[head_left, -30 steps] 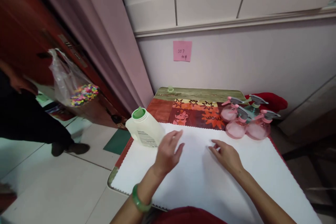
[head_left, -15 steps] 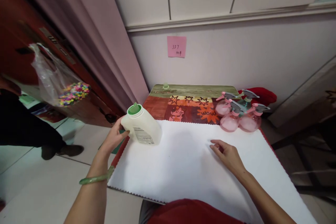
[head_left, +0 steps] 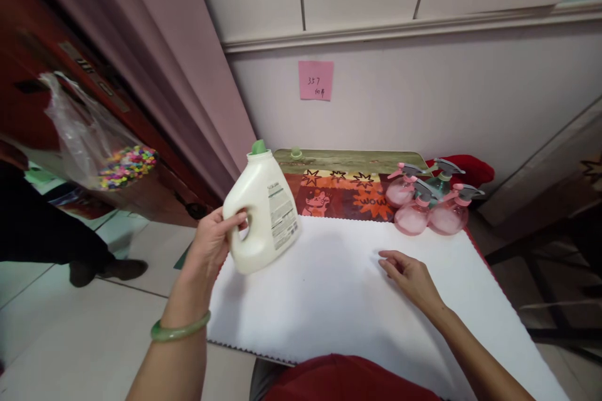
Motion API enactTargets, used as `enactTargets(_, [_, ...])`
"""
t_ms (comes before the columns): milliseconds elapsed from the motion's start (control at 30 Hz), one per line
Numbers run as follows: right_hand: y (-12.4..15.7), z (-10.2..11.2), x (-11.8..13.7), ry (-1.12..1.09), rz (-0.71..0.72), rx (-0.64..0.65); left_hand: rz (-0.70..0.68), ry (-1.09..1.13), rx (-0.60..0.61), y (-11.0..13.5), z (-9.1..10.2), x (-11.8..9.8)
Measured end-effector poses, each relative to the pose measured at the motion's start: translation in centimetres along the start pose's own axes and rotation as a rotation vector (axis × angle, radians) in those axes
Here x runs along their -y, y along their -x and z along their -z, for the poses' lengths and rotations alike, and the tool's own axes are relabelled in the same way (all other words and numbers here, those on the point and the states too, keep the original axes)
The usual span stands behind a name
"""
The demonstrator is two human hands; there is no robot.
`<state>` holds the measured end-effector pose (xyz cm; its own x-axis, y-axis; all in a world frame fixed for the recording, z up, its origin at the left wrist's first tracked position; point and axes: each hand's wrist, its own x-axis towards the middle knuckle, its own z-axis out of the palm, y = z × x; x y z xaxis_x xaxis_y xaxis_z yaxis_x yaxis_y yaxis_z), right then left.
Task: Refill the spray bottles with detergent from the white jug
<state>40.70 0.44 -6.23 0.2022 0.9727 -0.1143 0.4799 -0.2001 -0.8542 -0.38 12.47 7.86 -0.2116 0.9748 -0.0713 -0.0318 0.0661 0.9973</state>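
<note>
My left hand (head_left: 214, 235) grips a white laundry detergent jug (head_left: 254, 207) by its handle, the thumb through the handle hole. The jug is held above the table's left side, tilted slightly, its printed back label turned toward me. A green spout stands in its uncapped mouth. My right hand (head_left: 410, 279) hovers low over or rests on the white cloth (head_left: 324, 301); its fingers are loosely bent and apart, with nothing in them. At the table's back edge sits a small translucent green cap (head_left: 296, 153).
Several spray bottles (head_left: 411, 216), pink and green, stand together at the back right. Behind them lies something red (head_left: 470, 168). A pink note (head_left: 316, 80) is on the wall. At left hangs a plastic bag (head_left: 89, 138) with colourful bits; a person's leg (head_left: 51, 219) shows there.
My left hand has raised the jug off the table and turned it, so its handle and label now face me. The right hand stays almost where it was.
</note>
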Motion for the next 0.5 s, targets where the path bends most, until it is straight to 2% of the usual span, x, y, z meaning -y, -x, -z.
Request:
enactTargets(67, [-0.2,-0.6,0.6,-0.008,0.023,0.018,-0.066,0.076,-0.070,1.5,-3.2,0.2])
enactTargets(133, [-0.5,-1.5,1.5,-0.029,0.053,0.035,-0.156,0.021,-0.134,3.4,-6.9,1.5])
enactTargets(233, [-1.0,-3.3,3.4,-0.080,0.137,0.065,-0.226,-0.038,-0.149,6.5,-12.4,5.5])
enactTargets(300, [-1.4,-4.8,4.5,-0.093,0.232,0.108,-0.254,-0.049,-0.124,8.2,-15.4,8.6])
enactTargets(400, [-2.5,-7.0,5.3,-0.073,0.373,0.172,-0.284,-0.027,-0.038,9.7,-17.8,11.7])
enactTargets(500, [-3.8,-8.8,5.6,-0.072,0.454,0.200,-0.306,-0.051,0.087,10.1,-17.7,12.2])
